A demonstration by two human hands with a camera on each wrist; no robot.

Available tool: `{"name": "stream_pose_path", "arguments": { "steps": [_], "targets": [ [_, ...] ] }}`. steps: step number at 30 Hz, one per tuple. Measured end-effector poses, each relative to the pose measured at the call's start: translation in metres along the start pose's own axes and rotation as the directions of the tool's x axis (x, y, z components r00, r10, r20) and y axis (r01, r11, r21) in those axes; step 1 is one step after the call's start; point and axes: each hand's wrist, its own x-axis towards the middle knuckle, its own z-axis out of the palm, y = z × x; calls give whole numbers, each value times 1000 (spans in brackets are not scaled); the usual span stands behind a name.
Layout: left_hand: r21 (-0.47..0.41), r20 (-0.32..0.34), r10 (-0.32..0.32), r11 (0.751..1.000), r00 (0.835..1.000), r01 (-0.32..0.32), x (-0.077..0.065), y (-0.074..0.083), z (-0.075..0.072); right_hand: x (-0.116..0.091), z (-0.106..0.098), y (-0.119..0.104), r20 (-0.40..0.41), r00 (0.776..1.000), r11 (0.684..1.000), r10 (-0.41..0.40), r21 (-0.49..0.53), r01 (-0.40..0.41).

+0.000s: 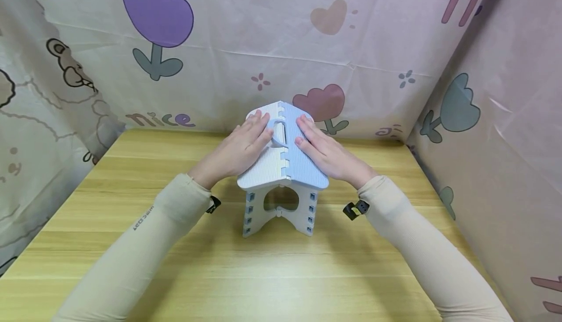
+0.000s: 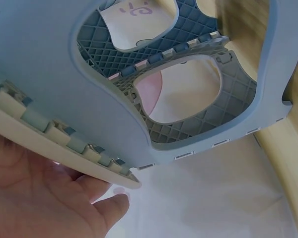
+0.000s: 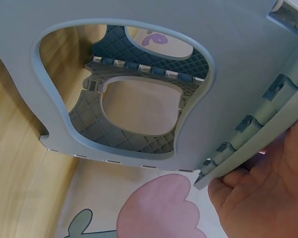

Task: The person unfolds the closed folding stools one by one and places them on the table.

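A plastic folding step stool (image 1: 261, 173) stands on the table with its two-part top bent up into a roof-like ridge. One half of the top is white and the other light blue, joined by an interlocking hinge. Near the ridge is a carrying handle (image 1: 277, 134). My left hand (image 1: 241, 146) rests flat on the white half, and my right hand (image 1: 329, 156) lies on the blue half with fingers extended. In the left wrist view the side panel (image 2: 114, 114) is spread beneath the top; the right wrist view shows the opposite side panel (image 3: 228, 99), also unfolded.
The wooden table (image 1: 272, 283) extends around the stool. A patterned cloth (image 1: 246, 29) hangs close behind and along both sides. Dark small devices (image 1: 355, 210) are strapped at both wrists.
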Motion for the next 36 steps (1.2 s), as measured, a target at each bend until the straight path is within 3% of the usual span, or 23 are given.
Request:
{"name": "stream_pose_path", "arguments": {
  "steps": [13, 24, 36],
  "targets": [
    [23, 37, 8, 1000, 999, -8, -2, -3, -4, -2, -1, 0, -1, 1000, 1000, -6, -15, 6],
    [118, 114, 0, 993, 993, -14, -4, -1, -11, -4, -2, -2, 1, 1000, 999, -22, -40, 22],
    [84, 97, 22, 996, 995, -30, -6, -4, -11, -5, -4, -5, -12, 1000, 1000, -6, -29, 6]
  ]
}}
